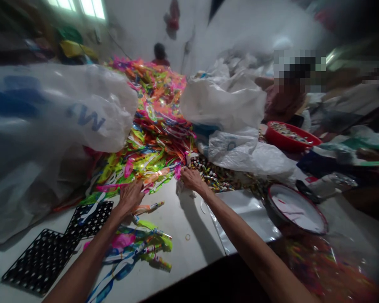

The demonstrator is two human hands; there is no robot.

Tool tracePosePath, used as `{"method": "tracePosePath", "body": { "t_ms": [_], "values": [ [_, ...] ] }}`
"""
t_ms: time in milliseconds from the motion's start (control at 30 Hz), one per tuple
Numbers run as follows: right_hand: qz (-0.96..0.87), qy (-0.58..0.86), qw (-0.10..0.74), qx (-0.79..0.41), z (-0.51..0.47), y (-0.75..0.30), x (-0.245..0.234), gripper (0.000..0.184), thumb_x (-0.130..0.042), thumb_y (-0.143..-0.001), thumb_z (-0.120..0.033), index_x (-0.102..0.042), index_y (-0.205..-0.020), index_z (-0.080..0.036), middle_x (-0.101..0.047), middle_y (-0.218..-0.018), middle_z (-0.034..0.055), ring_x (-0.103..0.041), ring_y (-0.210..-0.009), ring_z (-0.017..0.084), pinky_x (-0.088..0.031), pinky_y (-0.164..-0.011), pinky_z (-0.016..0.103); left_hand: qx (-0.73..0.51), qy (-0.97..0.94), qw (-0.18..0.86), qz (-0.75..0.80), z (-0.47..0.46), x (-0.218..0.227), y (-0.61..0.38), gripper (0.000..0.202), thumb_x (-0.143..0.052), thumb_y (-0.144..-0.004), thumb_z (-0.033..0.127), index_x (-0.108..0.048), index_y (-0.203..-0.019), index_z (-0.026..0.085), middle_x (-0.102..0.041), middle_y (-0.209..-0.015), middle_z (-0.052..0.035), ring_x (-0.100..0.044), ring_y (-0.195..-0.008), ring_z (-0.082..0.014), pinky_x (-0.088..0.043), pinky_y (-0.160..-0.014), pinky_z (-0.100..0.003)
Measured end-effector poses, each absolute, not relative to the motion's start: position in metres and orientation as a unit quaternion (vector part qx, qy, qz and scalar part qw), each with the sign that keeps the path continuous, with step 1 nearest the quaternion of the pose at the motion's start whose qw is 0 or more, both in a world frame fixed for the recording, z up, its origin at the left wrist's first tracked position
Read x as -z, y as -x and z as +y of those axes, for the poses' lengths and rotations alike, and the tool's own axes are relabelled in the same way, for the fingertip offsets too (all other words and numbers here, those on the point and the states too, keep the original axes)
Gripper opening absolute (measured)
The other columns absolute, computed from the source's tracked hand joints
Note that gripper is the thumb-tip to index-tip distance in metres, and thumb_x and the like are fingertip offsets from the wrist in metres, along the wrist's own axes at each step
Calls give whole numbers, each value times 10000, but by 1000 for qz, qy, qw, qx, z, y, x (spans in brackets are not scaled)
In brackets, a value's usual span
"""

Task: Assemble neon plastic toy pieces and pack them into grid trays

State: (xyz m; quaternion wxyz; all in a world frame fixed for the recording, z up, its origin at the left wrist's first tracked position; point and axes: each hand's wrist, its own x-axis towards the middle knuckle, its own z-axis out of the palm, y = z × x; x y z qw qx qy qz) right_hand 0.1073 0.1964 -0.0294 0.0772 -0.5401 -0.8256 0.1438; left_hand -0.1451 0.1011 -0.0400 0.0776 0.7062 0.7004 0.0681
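A heap of bright plastic strips (164,122) in green, orange and pink spreads down onto the white table (185,219). My left hand (132,195) lies at its near edge, fingers curled in among the strips, their tips partly hidden. To its right, my right hand (191,179) is closed in a pinch beside a pink piece (177,171); what it grips is blurred. Small patterned tubes (205,164) lie heaped just beyond it. Under and beside my left forearm rest several tubes with coloured strips attached (154,248).
Two black perforated trays (38,261) lie left. Large white sacks (107,101) flank the heap. Right are a clear plastic bag (246,214), an enamel basin (298,208) with pale pieces and a red basin (290,136) of small parts. Another person (284,99) sits beyond. A rubber band (187,237) lies mid-table.
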Motion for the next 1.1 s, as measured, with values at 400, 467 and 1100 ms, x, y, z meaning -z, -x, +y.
{"method": "tracePosePath", "body": {
  "t_ms": [400,467,1100],
  "values": [
    [-755,507,233,-345,176,-127,11,149,-568,-690,-227,-575,-815,-147,-625,-698,6,-537,-577,114,-399,-538,223,-279,-676,156,664,82,-10,128,393,-429,-786,224,-456,-1175,172,-612,-905,-60,-573,-752,-192,-405,-689,-294],
    [-644,468,325,-511,165,-119,13,178,-630,-661,-263,-539,-770,-155,-589,-613,-27,-475,-476,76,-365,-466,195,-325,-625,294,646,79,-8,121,426,-480,-725,223,-496,-1147,164,-594,-781,-16,-558,-649,-161,-425,-628,-273],
    [-523,348,295,-720,99,-92,-14,270,-652,-707,-325,-575,-888,-140,-570,-582,-31,-350,-394,36,-203,-376,185,-415,-393,675,466,35,-8,86,225,-575,-712,221,-520,-922,162,-552,-716,22,-512,-496,-70,-377,-461,-183]
  ]
}}
